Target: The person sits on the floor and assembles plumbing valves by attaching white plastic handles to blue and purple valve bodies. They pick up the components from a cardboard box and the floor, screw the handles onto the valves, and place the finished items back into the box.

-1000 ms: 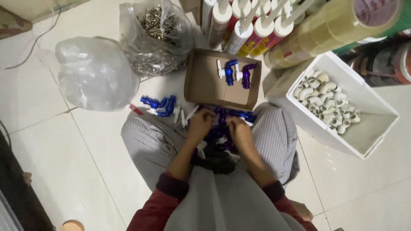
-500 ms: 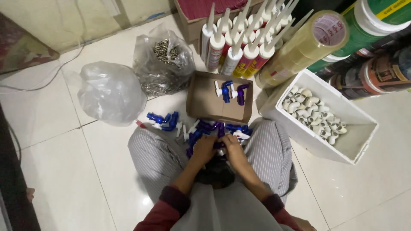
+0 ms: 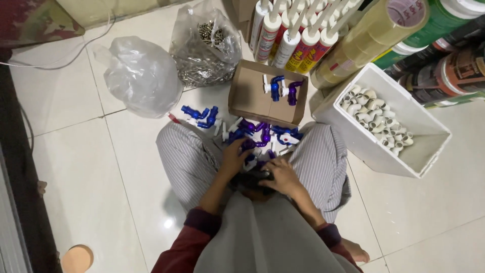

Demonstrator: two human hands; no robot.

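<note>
A seated person's left hand curls its fingers among a heap of purple taps between the knees, its grasp hidden; the right hand closes on a dark object too blurred to identify. The taps point every way. At 12 o'clock, a cardboard box; at 2 o'clock, a white bin

Clear bags, sealant tubes, white elbow bin.
</note>
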